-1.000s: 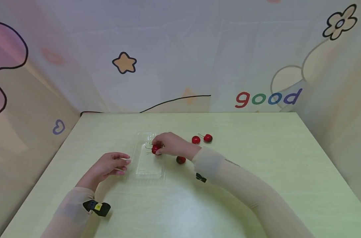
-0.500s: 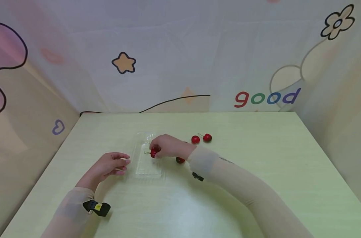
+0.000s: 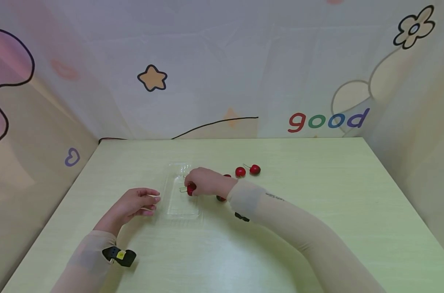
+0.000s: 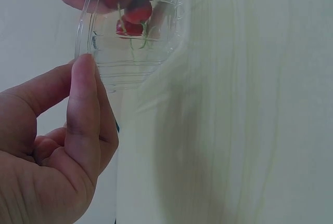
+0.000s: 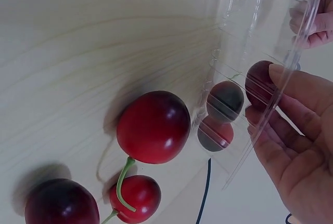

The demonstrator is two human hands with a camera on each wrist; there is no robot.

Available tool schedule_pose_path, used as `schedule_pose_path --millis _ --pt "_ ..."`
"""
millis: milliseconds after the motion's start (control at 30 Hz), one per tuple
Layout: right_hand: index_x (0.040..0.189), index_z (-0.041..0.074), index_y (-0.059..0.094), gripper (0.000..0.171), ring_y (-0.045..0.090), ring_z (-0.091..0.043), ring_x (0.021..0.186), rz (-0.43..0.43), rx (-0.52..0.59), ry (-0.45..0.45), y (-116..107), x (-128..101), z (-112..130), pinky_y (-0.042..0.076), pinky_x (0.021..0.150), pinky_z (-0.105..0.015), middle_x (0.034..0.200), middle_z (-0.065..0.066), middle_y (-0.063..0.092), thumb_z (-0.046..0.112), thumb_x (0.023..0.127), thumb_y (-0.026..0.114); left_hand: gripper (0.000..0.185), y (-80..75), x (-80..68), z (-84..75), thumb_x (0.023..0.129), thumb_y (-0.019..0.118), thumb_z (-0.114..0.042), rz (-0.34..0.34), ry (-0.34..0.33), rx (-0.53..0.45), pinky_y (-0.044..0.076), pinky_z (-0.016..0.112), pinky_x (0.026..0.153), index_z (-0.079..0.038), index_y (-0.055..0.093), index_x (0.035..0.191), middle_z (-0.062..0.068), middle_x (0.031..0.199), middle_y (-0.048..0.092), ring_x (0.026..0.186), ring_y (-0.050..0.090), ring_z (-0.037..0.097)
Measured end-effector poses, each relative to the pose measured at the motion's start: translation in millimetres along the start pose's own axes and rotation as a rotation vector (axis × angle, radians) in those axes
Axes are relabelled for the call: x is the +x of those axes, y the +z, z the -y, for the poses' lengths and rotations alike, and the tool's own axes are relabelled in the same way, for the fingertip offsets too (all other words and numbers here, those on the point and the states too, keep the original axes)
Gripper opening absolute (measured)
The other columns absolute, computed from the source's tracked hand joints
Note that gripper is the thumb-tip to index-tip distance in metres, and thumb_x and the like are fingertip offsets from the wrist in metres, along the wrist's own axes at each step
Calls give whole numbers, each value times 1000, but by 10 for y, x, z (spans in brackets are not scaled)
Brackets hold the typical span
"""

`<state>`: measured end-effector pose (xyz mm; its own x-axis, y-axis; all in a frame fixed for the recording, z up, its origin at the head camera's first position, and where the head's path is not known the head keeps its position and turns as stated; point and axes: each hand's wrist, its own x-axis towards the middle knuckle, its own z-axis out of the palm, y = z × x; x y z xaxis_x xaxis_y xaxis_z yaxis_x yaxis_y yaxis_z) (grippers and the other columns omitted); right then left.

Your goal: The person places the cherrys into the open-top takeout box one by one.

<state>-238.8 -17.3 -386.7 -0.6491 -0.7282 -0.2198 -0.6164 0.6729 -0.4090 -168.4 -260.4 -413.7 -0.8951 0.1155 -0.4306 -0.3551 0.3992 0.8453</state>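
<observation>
My right hand (image 3: pixel 204 182) pinches a red cherry (image 3: pixel 191 188) over the clear plastic tray (image 3: pixel 178 205), low inside it. My left hand (image 3: pixel 135 203) rests on the tabletop (image 3: pixel 317 211), fingers relaxed, fingertips touching the tray's left rim. Loose cherries (image 3: pixel 247 170) lie right of the tray.

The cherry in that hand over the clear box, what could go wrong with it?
The right hand pinches the cherry over a light clear tray. The left hand only touches the tray's edge, so a bump might slide or tip it. The cherry is round, so it may roll once let go. The sleeve lies close to the loose cherries and might knock them away.
</observation>
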Motion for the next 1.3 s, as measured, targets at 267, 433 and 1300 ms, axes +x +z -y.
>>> schedule_pose_path --millis 267,433,1300 --pt "117 6 73 21 53 -18 96 10 -79 -14 21 15 29 49 93 -27 109 -7 70 12 97 71 43 0 7 4 102 62 -14 -6 -6 4 60 20 68 10 52 135 -1 92 66 77 62 9" --pt "101 5 74 7 49 -16 86 7 -126 -33 25 4 56 41 80 -23 89 -3 60 9 97 69 43 1 4 -1 102 63 -14 -4 -4 5 60 21 68 10 52 135 -1 92 66 77 62 10" --pt "103 7 76 11 45 -14 80 -9 -239 34 122 54 99 36 72 -19 91 -3 66 8 98 67 43 3 -15 -12 101 63 -13 4 -2 -10 60 20 67 11 51 135 -2 89 66 76 62 8"
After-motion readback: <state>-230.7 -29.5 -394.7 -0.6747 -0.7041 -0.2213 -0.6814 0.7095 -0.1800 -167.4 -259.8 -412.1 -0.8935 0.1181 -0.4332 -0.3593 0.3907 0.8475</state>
